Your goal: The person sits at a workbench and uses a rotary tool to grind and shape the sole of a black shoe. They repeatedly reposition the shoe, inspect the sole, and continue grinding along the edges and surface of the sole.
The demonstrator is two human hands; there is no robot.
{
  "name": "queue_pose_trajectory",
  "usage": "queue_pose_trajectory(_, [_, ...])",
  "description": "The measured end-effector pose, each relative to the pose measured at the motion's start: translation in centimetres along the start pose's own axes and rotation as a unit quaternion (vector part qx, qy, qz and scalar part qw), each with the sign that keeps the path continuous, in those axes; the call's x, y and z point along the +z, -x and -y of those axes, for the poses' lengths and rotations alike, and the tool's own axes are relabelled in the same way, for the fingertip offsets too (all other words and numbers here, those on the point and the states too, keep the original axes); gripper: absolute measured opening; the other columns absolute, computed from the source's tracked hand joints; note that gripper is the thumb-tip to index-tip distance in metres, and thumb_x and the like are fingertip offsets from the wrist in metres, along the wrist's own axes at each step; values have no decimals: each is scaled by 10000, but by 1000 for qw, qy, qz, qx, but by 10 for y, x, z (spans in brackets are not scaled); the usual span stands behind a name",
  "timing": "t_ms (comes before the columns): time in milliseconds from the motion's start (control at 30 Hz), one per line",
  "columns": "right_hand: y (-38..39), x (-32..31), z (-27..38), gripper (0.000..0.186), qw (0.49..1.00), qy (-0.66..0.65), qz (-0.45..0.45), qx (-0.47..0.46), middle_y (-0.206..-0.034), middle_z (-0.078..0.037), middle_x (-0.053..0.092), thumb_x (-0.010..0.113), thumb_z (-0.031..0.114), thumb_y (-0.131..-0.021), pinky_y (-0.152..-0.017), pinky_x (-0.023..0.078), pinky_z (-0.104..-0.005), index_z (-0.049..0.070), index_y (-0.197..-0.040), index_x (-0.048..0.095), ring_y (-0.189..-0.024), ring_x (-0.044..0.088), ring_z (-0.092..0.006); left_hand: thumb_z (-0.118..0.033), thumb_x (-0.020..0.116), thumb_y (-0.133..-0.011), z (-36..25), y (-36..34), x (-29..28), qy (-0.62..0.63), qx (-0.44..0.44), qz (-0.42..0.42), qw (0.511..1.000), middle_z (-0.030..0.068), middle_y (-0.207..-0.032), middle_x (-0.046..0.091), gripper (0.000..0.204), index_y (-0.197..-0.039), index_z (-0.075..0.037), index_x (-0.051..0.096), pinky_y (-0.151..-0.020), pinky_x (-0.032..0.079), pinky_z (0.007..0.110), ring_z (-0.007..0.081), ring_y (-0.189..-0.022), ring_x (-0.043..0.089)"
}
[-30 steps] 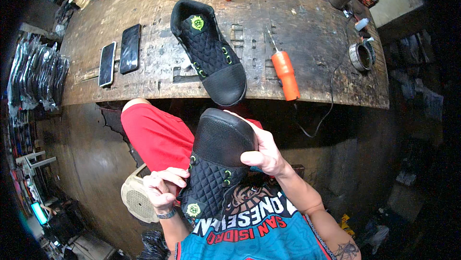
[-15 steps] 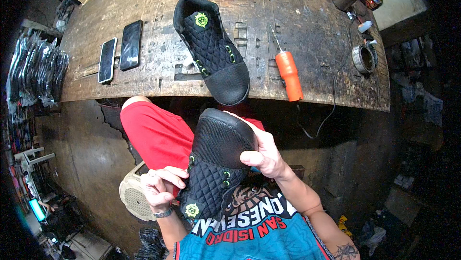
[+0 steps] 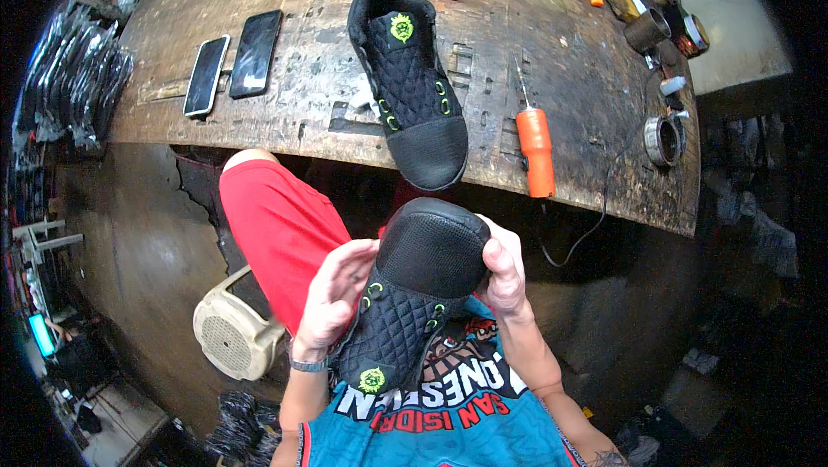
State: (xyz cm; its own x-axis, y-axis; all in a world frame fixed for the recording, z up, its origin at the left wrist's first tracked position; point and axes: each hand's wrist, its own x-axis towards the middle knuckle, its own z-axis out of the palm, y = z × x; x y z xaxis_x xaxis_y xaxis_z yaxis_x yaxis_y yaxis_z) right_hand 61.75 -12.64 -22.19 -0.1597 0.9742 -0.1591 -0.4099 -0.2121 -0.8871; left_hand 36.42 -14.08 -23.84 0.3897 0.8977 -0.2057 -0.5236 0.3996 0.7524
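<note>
A black shoe [image 3: 405, 316] with a quilted upper, green eyelets and a dark ribbed toe is between my hands, toe pointing away from me, its heel against my shirt. My right hand [image 3: 504, 273] grips the toe's right side, thumb up along the edge and the other fingers partly hidden behind it. Along the left side my left hand [image 3: 336, 290] presses in, fingers fairly straight, their tips at the toe's edge. A matching shoe [image 3: 405, 87] lies on the wooden workbench [image 3: 310, 70], toe toward me at the front edge.
Right of that shoe lies an orange corded tool [image 3: 535, 152] with a thin metal tip. Two phones [image 3: 207, 75] rest at the left. A tape roll [image 3: 662, 141] and a metal cup [image 3: 647, 31] stand at the right. Beside my leg is a beige plastic stool [image 3: 233, 333].
My left hand has moved up from the shoe's lacing area to the toe's left side, its fingers straightening. My right thumb has shifted from the toe's top to its edge. The view has turned slightly.
</note>
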Motion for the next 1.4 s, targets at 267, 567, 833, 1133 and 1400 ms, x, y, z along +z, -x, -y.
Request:
queue_pose_trajectory(267, [9, -11, 5, 796, 999, -12, 7, 38, -1341, -188, 652, 661, 472, -892, -1079, 452, -353, -123, -1405, 533, -1227, 622, -233, -327, 868, -824, 3, -6, 2, -11, -53, 32, 998, 192, -1505, 491, 948, -1537, 15, 344, -1178, 350, 417, 280, -1395, 485])
queue_pose_trajectory(567, [-1, -21, 34, 562, 980, 194, 7, -43, -965, -172, 775, 674, 237, -745, -817, 575, -312, -111, -1186, 694, -857, 740, -198, -240, 880, -808, 4, -7, 3, -21, -34, 38, 998, 189, -1490, 513, 916, -1524, 13, 366, -1155, 398, 421, 283, -1364, 526])
queue_pose_trajectory(833, [-3, -21, 61, 411, 939, 326, 23, -108, -915, -172, 767, 648, 61, -767, -738, 577, -303, -33, -1157, 737, -774, 745, -197, -224, 916, -753, 3, -11, 3, 13, -50, 22, 998, 187, -1453, 551, 935, -1496, 26, 407, -1121, 435, 410, 287, -1327, 557])
queue_pose_trajectory(1133, [-2, -23, 67, 445, 923, 362, 52, -115, -931, -181, 765, 617, 43, -788, -689, 573, -293, -7, -1220, 714, -741, 750, -211, -264, 932, -717, 3, -13, 2, 0, -36, 10, 999, 192, -1415, 575, 958, -1473, 42, 430, -1138, 406, 423, 294, -1313, 560])
queue_pose_trajectory(1400, [0, -27, 65, 426, 912, 393, 61, -103, -947, -176, 770, 667, 36, -807, -736, 582, -295, -49, -1223, 704, -784, 752, -198, -229, 922, -742, 4, -12, 0, 18, -45, 22, 999, 195, -1430, 564, 936, -1483, 42, 420, -1123, 432, 411, 291, -1322, 558])
